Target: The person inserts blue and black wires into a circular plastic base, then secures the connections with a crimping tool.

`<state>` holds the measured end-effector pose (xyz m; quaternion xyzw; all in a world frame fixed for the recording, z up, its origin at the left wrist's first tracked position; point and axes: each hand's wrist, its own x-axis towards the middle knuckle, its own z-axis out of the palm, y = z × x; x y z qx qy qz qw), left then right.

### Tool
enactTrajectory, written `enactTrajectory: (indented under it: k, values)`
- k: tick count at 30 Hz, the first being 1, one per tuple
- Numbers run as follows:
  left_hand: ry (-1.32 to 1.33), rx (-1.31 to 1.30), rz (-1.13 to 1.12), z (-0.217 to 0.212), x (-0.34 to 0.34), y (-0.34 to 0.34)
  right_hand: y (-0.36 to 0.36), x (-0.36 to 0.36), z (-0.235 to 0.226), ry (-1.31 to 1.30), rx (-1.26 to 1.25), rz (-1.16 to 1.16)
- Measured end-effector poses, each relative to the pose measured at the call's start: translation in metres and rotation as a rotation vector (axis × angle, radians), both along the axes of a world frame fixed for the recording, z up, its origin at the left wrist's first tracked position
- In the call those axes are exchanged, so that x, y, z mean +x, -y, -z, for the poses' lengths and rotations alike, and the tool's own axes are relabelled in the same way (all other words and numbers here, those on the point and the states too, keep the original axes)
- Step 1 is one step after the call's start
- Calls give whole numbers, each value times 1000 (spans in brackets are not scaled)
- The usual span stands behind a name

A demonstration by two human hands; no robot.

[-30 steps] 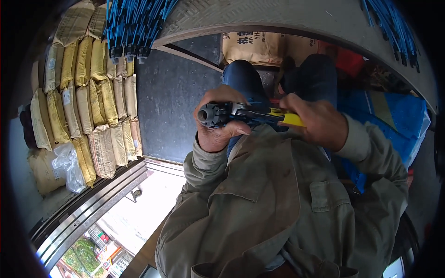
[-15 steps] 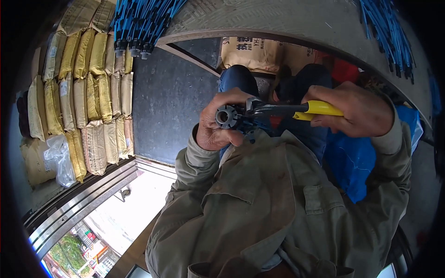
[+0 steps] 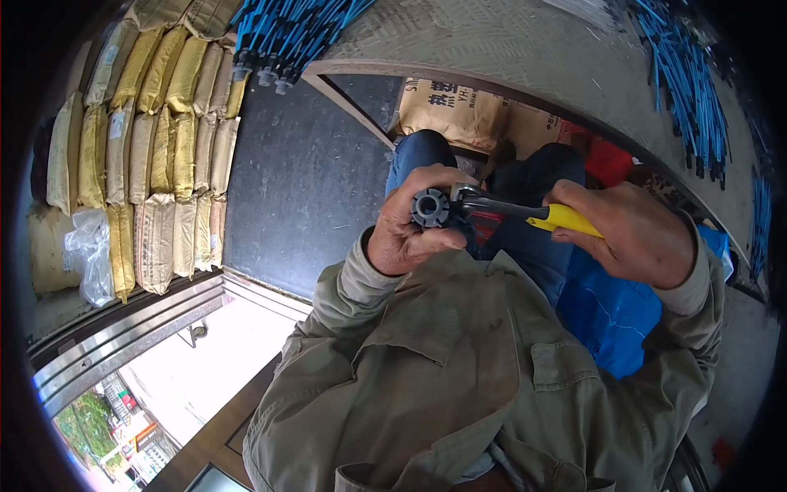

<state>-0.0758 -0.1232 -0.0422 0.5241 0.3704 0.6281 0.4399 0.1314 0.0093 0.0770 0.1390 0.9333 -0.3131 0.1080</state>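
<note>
My left hand (image 3: 399, 232) is wrapped round a dark grey plastic fitting (image 3: 443, 215) whose round, notched end with a hole in its middle faces up. My thumb lies along its near side. My right hand (image 3: 627, 230) is closed on the yellow handles of a pair of pliers (image 3: 566, 218). The dark metal jaws of the pliers reach left, right beside the fitting and close to my left fingertips. Exactly what the jaws grip is hidden by the fitting and fingers.
A grey worktop (image 3: 492, 37) curves ahead, with bundles of blue cable-like strips (image 3: 299, 33) at left and more blue strips (image 3: 684, 90) at right. Stacked yellow-brown sacks (image 3: 152, 156) stand left. A blue bag (image 3: 611, 307) lies by my right leg, and a printed sack (image 3: 451, 111) under the worktop.
Both hands have come slightly down in the picture, my left one also rightward, with fitting and pliers. The plier handles look closer together. The whole view has shifted slightly.
</note>
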Motion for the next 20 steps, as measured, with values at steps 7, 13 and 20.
enactTrajectory:
  k: [7, 13, 20]
  values:
    - [-125, -10, -331, -9, -7, -3, -16, -5, 29, -222, 200, 107]
    - [412, 64, -628, -7, -70, 24, -92, 14, 88, -153, 937, 477]
    - [1238, 79, -323, 77, -113, 24, -50, -38, 110, -610, 607, 46]
